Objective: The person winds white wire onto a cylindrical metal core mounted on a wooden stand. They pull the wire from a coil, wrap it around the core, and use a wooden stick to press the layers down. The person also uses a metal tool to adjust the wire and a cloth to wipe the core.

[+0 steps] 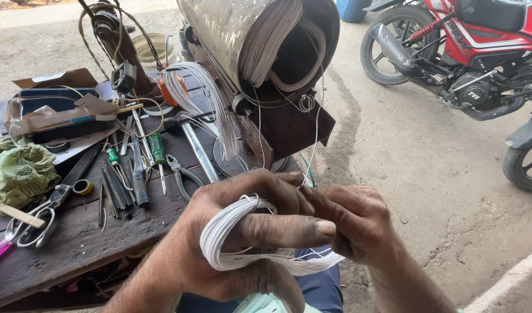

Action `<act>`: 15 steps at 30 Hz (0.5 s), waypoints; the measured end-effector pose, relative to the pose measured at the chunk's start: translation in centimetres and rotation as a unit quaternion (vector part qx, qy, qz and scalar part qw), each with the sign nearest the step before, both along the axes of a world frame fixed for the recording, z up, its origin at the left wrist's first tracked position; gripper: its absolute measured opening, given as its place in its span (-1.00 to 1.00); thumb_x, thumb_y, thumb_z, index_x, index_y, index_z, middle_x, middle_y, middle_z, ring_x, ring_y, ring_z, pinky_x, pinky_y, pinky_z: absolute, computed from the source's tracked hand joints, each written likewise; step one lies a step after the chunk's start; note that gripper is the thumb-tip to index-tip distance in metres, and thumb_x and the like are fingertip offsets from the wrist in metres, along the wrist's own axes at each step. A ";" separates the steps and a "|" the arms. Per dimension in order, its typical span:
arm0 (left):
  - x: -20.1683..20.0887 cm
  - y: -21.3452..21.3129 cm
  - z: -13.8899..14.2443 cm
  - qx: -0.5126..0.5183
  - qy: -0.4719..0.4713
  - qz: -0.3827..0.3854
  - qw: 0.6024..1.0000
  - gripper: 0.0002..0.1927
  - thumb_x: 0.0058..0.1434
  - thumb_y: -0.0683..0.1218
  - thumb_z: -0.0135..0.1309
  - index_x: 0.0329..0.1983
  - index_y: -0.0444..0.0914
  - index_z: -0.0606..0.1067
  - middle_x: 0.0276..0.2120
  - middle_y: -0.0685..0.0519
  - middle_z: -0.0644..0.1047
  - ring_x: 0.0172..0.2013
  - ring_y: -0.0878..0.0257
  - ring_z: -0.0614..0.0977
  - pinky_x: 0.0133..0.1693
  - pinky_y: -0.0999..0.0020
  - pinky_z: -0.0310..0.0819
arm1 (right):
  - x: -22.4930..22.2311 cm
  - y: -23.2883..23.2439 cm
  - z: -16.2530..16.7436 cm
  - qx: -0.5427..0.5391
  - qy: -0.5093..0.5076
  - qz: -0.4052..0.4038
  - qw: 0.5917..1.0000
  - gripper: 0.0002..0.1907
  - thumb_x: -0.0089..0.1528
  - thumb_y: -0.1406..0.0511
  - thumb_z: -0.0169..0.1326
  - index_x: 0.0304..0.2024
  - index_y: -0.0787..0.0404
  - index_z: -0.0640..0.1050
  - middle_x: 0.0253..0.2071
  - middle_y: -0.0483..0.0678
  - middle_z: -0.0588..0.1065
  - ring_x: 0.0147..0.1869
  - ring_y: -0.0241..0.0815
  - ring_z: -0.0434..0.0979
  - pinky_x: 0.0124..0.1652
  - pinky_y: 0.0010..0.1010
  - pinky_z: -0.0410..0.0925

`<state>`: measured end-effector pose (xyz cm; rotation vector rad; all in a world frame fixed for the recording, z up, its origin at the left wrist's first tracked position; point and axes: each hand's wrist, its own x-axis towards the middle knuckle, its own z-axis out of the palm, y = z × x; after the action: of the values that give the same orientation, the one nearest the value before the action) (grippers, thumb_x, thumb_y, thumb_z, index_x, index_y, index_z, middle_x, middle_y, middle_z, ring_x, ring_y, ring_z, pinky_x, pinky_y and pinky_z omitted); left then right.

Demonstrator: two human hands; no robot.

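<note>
the left hand (242,232) is clamped around a coil of white wire (231,243), thumb pressed across it. the right hand (350,223) pinches the coil's right end. far left, screwdrivers (155,153), pliers (182,174) and scissors (37,217) lie on the counter (74,249).

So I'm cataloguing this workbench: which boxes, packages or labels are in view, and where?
Cardboard box: far left of the bench, brown, flat, flap open.
Dark blue case: just below the box, flat and rectangular.
Badge on the motorbike engine: top right, small pale mark on black.
No screens or signs.
</note>
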<state>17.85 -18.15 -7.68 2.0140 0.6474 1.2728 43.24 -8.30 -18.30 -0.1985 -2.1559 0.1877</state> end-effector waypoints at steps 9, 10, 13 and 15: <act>-0.9 2.2 -1.8 0.032 -0.126 -0.020 0.991 -0.10 0.18 0.31 0.32 0.48 -0.12 0.29 0.23 0.10 0.51 0.21 0.27 0.55 0.28 0.32 0.59 | -2.8 -4.3 4.9 0.099 0.192 -0.251 0.944 -0.54 0.34 0.07 -0.05 -0.03 0.33 0.60 -0.20 0.10 0.56 -0.15 -0.09 0.64 -0.20 -0.26 0.52; -1.0 2.3 -1.9 0.040 -0.125 -0.006 0.991 -0.12 0.22 0.34 0.29 0.49 -0.10 0.28 0.26 0.14 0.49 0.23 0.29 0.55 0.30 0.34 0.58 | -3.3 -5.9 5.4 0.060 0.158 -0.232 0.958 -0.54 0.32 0.06 0.02 -0.05 0.34 0.58 -0.17 0.09 0.56 -0.09 -0.04 0.65 -0.12 -0.20 0.54; -0.8 2.7 -2.0 0.112 -0.051 0.077 0.989 -0.21 0.29 0.39 0.14 0.46 -0.04 0.29 0.31 0.23 0.46 0.26 0.33 0.53 0.31 0.40 0.56 | -4.7 -8.5 5.3 0.018 0.060 -0.204 0.977 -0.57 0.31 0.09 0.14 -0.09 0.37 0.54 -0.12 0.10 0.57 -0.01 0.07 0.67 0.02 -0.07 0.54; -0.4 2.9 -2.2 0.110 -0.013 0.099 0.989 -0.24 0.31 0.44 0.08 0.44 -0.01 0.34 0.31 0.26 0.49 0.25 0.30 0.53 0.26 0.40 0.54 | -5.1 -7.9 3.9 0.077 0.002 -0.222 0.972 -0.66 0.35 0.19 0.09 -0.10 0.41 0.53 -0.12 0.16 0.59 -0.06 0.09 0.67 -0.01 -0.02 0.45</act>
<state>17.46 -15.29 -9.91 2.1476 0.7374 1.5423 38.17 -16.18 -14.36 -0.5804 -2.0521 -0.2372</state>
